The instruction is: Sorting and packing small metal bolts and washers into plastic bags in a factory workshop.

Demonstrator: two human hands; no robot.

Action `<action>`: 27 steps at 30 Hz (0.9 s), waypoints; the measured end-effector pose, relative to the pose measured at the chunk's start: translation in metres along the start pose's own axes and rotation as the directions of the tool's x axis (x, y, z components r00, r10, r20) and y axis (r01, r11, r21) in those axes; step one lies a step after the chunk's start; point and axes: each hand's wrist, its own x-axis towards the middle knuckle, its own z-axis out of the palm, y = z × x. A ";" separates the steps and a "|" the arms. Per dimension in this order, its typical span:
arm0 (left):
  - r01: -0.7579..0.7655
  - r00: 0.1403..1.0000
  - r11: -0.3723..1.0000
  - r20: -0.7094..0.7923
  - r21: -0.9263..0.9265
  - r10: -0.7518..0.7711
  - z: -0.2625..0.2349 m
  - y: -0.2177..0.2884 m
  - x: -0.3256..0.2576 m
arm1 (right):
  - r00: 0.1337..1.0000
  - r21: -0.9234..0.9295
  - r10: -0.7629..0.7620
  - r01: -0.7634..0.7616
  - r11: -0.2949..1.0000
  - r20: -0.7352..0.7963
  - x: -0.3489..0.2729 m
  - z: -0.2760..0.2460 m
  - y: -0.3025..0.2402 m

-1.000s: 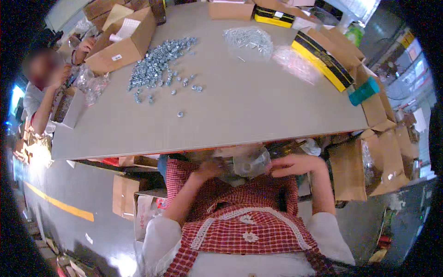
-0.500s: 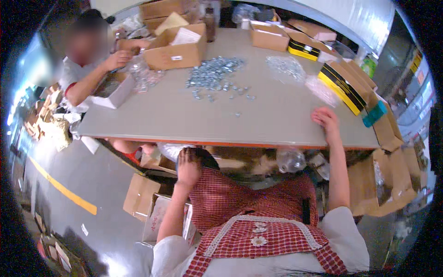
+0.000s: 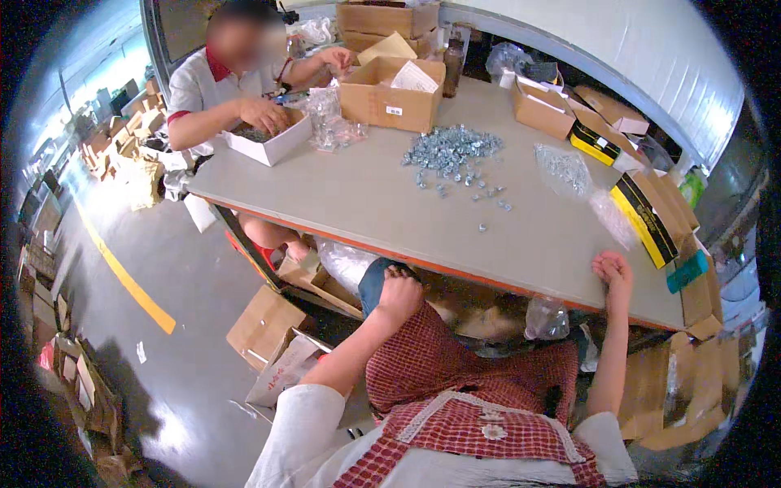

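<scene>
My left hand [image 3: 399,294] rests on my knee, at the edge of the red checked apron [image 3: 415,350] and the dark trouser cloth. Its fingers bend over the knee, dark at the tips, and I see nothing held. By the table's near right edge lies my right hand [image 3: 613,268], fingers loosely bent and holding nothing visible. Closest to it are a flat clear bag with pale pinkish contents [image 3: 613,218] and a yellow-and-black box [image 3: 644,220]. Farther in, a pile of small shiny metal pieces [image 3: 454,151] spreads over the grey table [image 3: 350,189].
Across the left corner, a co-worker's hand [image 3: 264,116] reaches into a white box [image 3: 281,145]. Beside it stand clear bags [image 3: 327,114] and a cardboard box [image 3: 389,106]. More clear packets [image 3: 563,169] lie right of the pile. Open cartons [image 3: 264,325] sit on the floor left.
My view has swung left, so the table appears tilted and shifted right. My hands stay at the knee and the table edge. The co-worker's one hand has moved into the white box.
</scene>
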 end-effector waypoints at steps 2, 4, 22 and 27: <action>0.002 0.994 1.000 0.111 0.014 -0.003 -0.009 0.003 0.005 | 1.000 -0.030 0.012 -0.011 1.000 0.018 -0.003 -0.010 0.009; -0.021 0.962 1.000 0.271 -0.009 0.023 -0.018 0.004 0.004 | 0.996 0.002 -0.017 0.017 1.000 0.083 -0.006 -0.012 0.012; 0.045 0.863 0.385 -0.158 -0.922 -0.479 -0.089 0.006 -0.077 | 0.893 -0.972 -0.420 0.216 0.093 0.159 0.188 -0.122 0.084; -0.191 0.814 0.558 -0.448 -0.808 -0.369 -0.175 0.028 -0.038 | 0.995 -0.652 -0.042 -0.030 0.758 -0.095 0.173 -0.101 0.055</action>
